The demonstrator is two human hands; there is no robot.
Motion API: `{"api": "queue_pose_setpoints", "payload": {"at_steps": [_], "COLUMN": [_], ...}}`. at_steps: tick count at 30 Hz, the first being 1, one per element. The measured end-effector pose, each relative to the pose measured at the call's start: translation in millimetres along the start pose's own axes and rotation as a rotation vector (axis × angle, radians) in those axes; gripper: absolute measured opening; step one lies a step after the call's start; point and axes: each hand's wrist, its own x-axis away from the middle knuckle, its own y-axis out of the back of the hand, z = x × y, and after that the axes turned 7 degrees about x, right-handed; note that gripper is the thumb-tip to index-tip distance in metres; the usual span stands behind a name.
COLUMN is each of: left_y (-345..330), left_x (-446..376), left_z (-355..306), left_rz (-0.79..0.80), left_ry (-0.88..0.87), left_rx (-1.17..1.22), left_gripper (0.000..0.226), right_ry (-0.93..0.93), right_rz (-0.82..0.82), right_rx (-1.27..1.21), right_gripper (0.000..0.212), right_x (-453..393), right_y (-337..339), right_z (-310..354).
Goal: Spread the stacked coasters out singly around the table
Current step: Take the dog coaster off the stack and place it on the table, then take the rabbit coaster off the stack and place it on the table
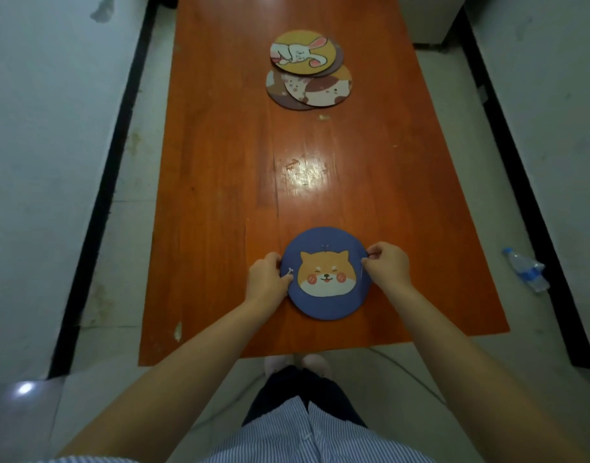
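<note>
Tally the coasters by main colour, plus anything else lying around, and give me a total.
Blue coaster, pinched by left hand and right hand: 1
Yellow coaster: 1
Cream spotted coaster: 1
Brown coasters showing under those, and: 2
Bottle on the floor: 1
Total: 6, though the pile may hide more.

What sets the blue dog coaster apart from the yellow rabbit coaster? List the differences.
The blue dog coaster lies alone at the near end of the table; the yellow rabbit coaster sits at the far end, on top of overlapping coasters. The left hand and right hand pinch the dog coaster's edges; nothing touches the rabbit coaster. Both are round with cartoon animals.
</note>
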Motion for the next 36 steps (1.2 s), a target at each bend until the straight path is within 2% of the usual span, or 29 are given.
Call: {"api": "queue_pose_setpoints", "payload": {"at_steps": [4, 9, 14, 18, 23, 26, 31, 36], "left_y": [-0.2, 24.5, 101.5, 193.2, 297.2, 333.0, 351.1, 347.8], "left_x": [3.7, 4.5, -24.1, -64.5, -117.7, -150.7, -209.4, -281.4], "left_z": [8.3, 19.5, 55.5, 96.0, 118.7, 121.0, 103.3, 55.5], "left_rz": [-0.038, -0.025, -0.141, -0.167, -0.148, -0.141, -0.046, 0.062], "left_ry": [-0.014, -0.127, -0.192, -0.219, -0.247, -0.296, -0.381, -0.516], "left_rx": [-0.112, -0.369, -0.499, -0.579, -0.555, -0.597, -0.683, -0.75], "left_gripper": [0.03, 0.027, 0.024, 0.024, 0.032, 0.03, 0.029, 0.027], "right_ry": [0.099, 0.288, 0.514, 0.603, 0.505, 0.423, 0.326, 0.162], "right_rz": [-0.005, -0.134, -0.121, -0.149, -0.184, -0.2, -0.257, -0.288], "right_rx": [0.128, 0.453, 0.464, 0.413, 0.261, 0.241, 0.265, 0.261], "right_gripper": [0.023, 0.024, 0.022, 0.026, 0.032, 0.025, 0.025, 0.029], "right_x": [2.4, 14.4, 21.6, 27.5, 28.4, 18.3, -21.3, -83.2], "right_y": [-1.3, -6.5, -45.9, -99.0, -146.9, -162.9, -156.6, -128.1], "right_z": [1.7, 27.2, 115.3, 214.3, 325.5, 363.7, 390.1, 403.9]}}
